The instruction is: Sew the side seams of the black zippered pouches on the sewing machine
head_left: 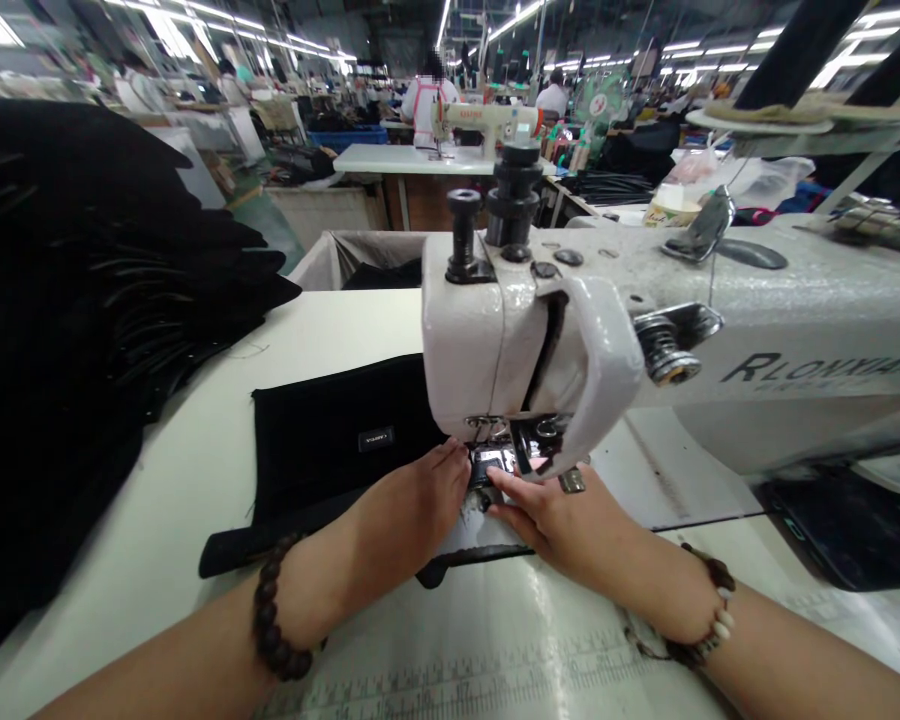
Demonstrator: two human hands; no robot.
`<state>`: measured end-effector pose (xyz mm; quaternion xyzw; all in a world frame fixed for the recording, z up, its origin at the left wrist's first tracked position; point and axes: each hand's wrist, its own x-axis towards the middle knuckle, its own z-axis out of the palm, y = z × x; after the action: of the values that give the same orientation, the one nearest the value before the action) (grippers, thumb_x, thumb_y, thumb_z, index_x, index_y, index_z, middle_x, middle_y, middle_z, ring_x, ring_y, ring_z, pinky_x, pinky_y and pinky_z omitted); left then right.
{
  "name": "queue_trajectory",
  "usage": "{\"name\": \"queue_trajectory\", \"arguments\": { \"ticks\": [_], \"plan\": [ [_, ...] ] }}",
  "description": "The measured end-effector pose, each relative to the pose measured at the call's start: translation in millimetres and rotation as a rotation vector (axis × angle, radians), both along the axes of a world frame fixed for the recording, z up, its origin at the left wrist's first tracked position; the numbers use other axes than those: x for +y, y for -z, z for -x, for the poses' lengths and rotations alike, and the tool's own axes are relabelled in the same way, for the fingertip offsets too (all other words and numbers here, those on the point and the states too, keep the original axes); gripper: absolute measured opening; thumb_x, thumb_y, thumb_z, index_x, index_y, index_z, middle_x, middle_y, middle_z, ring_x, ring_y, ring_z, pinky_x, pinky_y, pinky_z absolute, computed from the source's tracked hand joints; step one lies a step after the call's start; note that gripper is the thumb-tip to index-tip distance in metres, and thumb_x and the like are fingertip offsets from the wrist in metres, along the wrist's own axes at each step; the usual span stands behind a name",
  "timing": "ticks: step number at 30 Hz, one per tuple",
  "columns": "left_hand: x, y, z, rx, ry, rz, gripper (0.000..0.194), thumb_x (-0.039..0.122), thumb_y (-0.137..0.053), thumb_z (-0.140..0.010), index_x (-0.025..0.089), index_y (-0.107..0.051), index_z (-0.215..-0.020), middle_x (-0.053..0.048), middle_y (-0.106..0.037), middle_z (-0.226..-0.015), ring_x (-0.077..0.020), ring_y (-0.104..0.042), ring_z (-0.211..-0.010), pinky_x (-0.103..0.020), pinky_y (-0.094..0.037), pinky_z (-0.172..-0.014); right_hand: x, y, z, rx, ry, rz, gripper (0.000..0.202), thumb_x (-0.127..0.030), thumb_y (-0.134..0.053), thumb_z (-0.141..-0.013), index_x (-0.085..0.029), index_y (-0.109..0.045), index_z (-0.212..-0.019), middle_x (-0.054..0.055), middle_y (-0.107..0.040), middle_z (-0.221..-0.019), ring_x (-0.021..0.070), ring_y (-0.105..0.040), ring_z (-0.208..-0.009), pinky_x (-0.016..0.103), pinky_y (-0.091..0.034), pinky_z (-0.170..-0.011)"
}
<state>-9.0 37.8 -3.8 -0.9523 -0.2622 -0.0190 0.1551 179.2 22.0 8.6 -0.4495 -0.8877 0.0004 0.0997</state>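
Note:
A black fabric piece with a small label lies left of the sewing machine, its right part hidden behind the machine head. My left hand rests at the fabric's edge, fingers bunched together beside the presser foot; their undersides are hidden. On the other side of the foot, my right hand has its index finger and thumb apart. That index fingertip touches a small dark piece under the needle area. The needle itself is hard to make out.
A tall stack of black fabric pieces stands at the left. Ruler markings run along the table's front. A dark flat object lies at right. Behind are a fabric-lined bin, another sewing machine and people at workstations.

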Motion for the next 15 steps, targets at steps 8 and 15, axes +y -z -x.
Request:
{"name": "queue_trajectory", "arguments": {
  "ticks": [8, 15],
  "plan": [
    [5.5, 5.3, 2.2, -0.040, 0.012, 0.006, 0.040, -0.001, -0.037, -0.074, 0.004, -0.051, -0.110, -0.014, -0.059, -0.113, -0.0232, -0.051, -0.111, -0.037, -0.034, -0.100, 4.3, 1.8, -1.0, -0.005, -0.001, 0.056, 0.021, -0.026, -0.055, -0.082, -0.016, -0.063, -0.098, 0.008, -0.067, -0.074, 0.0189, -0.059, -0.063, 0.029, -0.036, -0.056],
    [-0.2, -1.9, 2.5, -0.068, 0.014, -0.025, 0.036, 0.004, -0.039, -0.074, 0.003, -0.054, -0.108, -0.013, -0.060, -0.110, -0.0194, -0.054, -0.105, -0.028, -0.037, -0.096, -0.7, 3.3, -0.9, 0.048, -0.027, -0.013, 0.020, -0.026, -0.051, -0.083, -0.017, -0.065, -0.093, 0.007, -0.066, -0.073, 0.0199, -0.058, -0.065, 0.030, -0.039, -0.058]
  ]
}}
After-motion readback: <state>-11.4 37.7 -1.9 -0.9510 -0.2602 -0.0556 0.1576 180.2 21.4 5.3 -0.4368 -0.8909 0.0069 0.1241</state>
